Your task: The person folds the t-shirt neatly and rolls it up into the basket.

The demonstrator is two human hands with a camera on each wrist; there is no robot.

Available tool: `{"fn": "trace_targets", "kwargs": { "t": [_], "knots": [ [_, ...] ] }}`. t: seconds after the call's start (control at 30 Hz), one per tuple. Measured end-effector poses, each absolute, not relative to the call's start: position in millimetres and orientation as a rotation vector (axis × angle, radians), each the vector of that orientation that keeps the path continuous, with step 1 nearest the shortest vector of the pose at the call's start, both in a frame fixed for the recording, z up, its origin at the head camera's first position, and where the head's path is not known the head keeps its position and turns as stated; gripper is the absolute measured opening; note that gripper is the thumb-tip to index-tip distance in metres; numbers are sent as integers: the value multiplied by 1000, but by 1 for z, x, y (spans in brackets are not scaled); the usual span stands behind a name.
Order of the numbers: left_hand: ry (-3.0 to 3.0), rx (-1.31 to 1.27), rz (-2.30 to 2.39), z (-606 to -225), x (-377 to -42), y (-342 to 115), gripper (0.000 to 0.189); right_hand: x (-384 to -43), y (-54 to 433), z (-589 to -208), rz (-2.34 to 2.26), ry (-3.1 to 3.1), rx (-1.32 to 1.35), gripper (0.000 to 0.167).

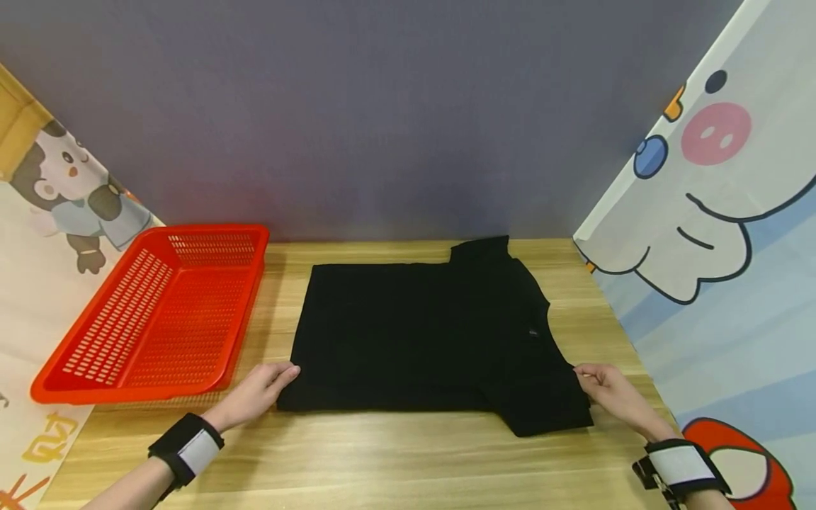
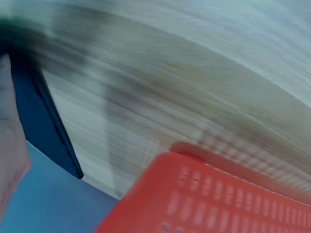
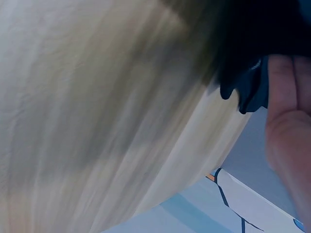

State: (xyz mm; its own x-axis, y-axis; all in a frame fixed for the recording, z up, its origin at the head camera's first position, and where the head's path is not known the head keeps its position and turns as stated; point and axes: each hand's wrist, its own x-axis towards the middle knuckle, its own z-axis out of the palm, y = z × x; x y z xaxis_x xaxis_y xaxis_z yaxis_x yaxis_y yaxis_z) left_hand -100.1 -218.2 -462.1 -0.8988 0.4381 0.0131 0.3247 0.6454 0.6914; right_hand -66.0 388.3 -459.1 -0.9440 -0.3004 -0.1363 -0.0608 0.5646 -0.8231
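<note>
A black T-shirt [image 1: 414, 333] lies spread flat on the wooden table, its hem to the left and its collar and small label to the right. At the near end of the hem, my left hand [image 1: 258, 389] pinches the cloth between thumb and fingers. My right hand [image 1: 612, 397] pinches the shirt at the near shoulder, between collar and sleeve. In the left wrist view, the left hand [image 2: 9, 141] shows at the edge beside the dark hem [image 2: 41, 116]. Dark folds of the shirt [image 3: 252, 90] hang by the right hand [image 3: 289, 111] in the right wrist view.
A red plastic basket [image 1: 185, 326] with perforated walls stands left of the shirt, with nothing in it. Wood-grain table [image 1: 395, 460] runs along the near side. A grey panel [image 1: 382, 127] rises behind, and cartoon-printed sheets [image 1: 752, 269] border both sides.
</note>
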Motion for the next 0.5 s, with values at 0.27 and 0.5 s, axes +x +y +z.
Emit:
{"fn": "trace_targets", "kwargs": {
  "t": [0.27,0.5],
  "knots": [
    [2834,426,1039,-466,-110,-215,16,-77,384,-457,-1400,2427,-236,31],
    [2823,316,1168,-468,-116,-212,12,-87,381,-464,-1401,2441,-48,37]
  ]
}}
